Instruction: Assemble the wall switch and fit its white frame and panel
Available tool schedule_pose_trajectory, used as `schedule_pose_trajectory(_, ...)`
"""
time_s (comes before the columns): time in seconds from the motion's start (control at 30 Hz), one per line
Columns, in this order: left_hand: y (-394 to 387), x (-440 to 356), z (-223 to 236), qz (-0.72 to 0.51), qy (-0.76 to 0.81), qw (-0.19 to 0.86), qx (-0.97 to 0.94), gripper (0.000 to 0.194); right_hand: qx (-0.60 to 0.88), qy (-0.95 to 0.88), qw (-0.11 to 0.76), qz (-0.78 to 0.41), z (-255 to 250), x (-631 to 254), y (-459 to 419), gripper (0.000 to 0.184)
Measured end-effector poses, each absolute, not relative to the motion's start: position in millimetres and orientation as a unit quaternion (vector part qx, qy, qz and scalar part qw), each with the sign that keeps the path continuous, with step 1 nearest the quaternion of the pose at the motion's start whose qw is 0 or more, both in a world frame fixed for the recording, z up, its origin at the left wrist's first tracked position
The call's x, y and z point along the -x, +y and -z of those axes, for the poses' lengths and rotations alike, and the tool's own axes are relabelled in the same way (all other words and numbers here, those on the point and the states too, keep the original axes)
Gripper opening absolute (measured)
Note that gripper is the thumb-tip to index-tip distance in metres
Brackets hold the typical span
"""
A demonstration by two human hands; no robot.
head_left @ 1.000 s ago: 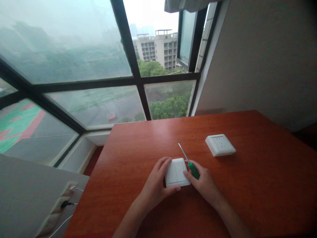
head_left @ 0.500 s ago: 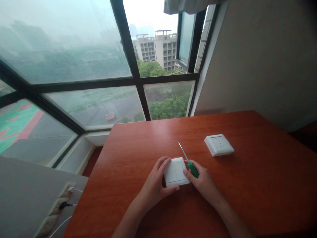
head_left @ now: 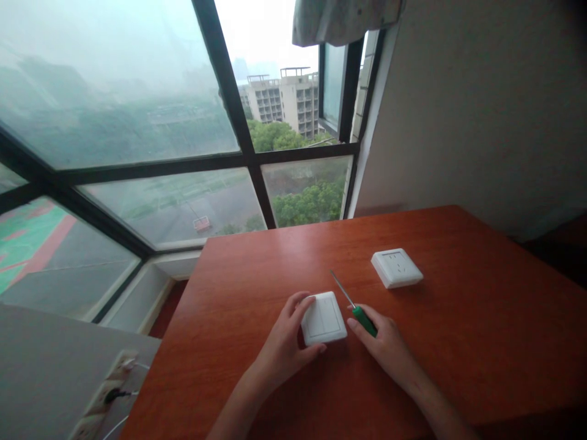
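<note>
A white two-rocker wall switch (head_left: 323,318) lies flat on the reddish wooden table (head_left: 458,342). My left hand (head_left: 284,345) grips the switch's left side, thumb at its near edge and fingers along its far left edge. My right hand (head_left: 385,342) is closed round a screwdriver with a green handle (head_left: 364,319); its thin metal shaft points away and to the left, past the switch's right edge. The hand sits just right of the switch, apart from it.
A white wall socket (head_left: 396,267) lies on the table further back to the right. Large windows with dark frames stand behind the table's far edge. A power strip (head_left: 103,397) with plugged cables lies on the low ledge at the lower left.
My right hand with the screwdriver has drawn a little to the right, off the switch's right edge. The left hand keeps its hold. The camera view shifted slightly.
</note>
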State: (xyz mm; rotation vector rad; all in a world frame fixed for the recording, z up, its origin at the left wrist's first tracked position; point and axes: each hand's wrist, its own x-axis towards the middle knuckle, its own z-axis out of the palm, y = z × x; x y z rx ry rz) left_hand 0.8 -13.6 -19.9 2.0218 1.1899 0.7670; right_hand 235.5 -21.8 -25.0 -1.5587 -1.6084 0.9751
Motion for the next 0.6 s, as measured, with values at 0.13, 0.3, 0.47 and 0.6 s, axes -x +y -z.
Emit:
schedule_pose_trajectory(0.13,-17.3,0.6,21.5,-0.299,0.456,0.327,-0.772,0.078,0.592,-0.637,0.323,-0.373,28.8,-226.6,-22.2,0.037)
schedule_pose_trajectory(0.3,-19.6,1.8,21.9,-0.313,0.465,0.310,-0.768,0.069,0.595,-0.634,0.321,-0.375,28.9,-223.3,-24.6,0.038)
schedule_pose_trajectory(0.47,-18.5,1.3,22.1,-0.306,0.475,0.302,-0.767,0.069,0.588,-0.637,0.321,-0.382,26.9,-222.5,-25.4,0.037)
schedule_pose_trajectory(0.6,-18.5,1.5,22.2,-0.309,0.480,0.299,-0.765,0.071,0.598,-0.637,0.304,-0.379,28.4,-220.8,-24.9,0.042)
